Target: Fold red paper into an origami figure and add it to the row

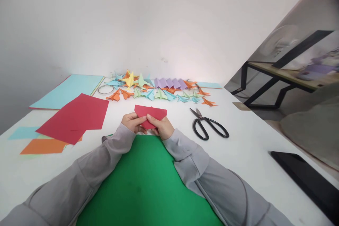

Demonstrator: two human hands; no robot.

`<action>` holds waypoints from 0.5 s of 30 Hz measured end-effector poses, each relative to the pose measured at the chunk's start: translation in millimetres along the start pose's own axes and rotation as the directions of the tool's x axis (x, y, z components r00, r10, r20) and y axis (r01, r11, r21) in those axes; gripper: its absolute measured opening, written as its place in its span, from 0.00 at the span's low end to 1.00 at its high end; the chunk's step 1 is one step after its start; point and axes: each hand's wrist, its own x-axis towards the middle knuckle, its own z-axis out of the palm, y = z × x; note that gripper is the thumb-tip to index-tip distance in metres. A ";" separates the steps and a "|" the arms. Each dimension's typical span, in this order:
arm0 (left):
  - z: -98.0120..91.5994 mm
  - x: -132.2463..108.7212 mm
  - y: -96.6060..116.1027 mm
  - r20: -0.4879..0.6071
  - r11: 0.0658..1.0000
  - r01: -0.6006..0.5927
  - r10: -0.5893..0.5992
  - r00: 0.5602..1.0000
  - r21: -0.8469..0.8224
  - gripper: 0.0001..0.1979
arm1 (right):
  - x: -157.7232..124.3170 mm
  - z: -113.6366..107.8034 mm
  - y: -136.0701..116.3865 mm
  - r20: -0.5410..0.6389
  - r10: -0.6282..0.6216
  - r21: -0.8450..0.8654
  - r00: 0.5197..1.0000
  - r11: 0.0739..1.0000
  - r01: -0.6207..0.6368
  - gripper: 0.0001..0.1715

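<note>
Where the white table (246, 141) runs off to the left, a blue scrap (23, 132) and an orange sheet (43, 146) lie flat, the orange one partly under a big red sheet (75, 117). Behind them lies a large light-blue sheet (69, 90), and just right of its far corner sits a tape ring (106, 89). A green sheet (145, 183) covers the near middle of the table, between the two grey sleeves. At its far edge the left hand (131, 122) and the right hand (162, 127) meet on a small folded red paper (150, 113), held just above the table. The left hand's fingers are closed on the paper's lower left part, thumb on top; the right hand pinches the lower right part, its thumb lying across the red face. The paper's upper edge stands free of both hands, and its lower tip points down between them. Beyond the hands, along the wall, a heap of folded paper shapes (159, 90) spreads out in orange, yellow, green, blue and purple, well apart from the hands. Right of the right hand, black scissors (208, 125) lie shut on the table, handles toward the person. Farther right, at the near edge, is a flat black slab (307, 180)
</note>
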 end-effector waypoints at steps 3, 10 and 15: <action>0.0 -0.7 2.8 -0.004 1.000 0.025 -0.025 1.000 0.015 0.17 | -0.2 0.2 0.7 -0.003 -0.018 -0.037 1.000 0.999 0.018 0.26; 3.4 -2.1 3.5 -0.030 0.999 0.010 -0.008 1.000 0.047 0.17 | -0.8 -0.5 0.2 -0.008 -0.027 -0.099 1.000 0.995 0.027 0.33; 3.9 -2.2 4.6 -0.012 0.998 0.007 -0.006 1.000 0.062 0.20 | 0.1 -1.6 0.8 0.022 -0.023 -0.108 1.000 0.994 0.025 0.32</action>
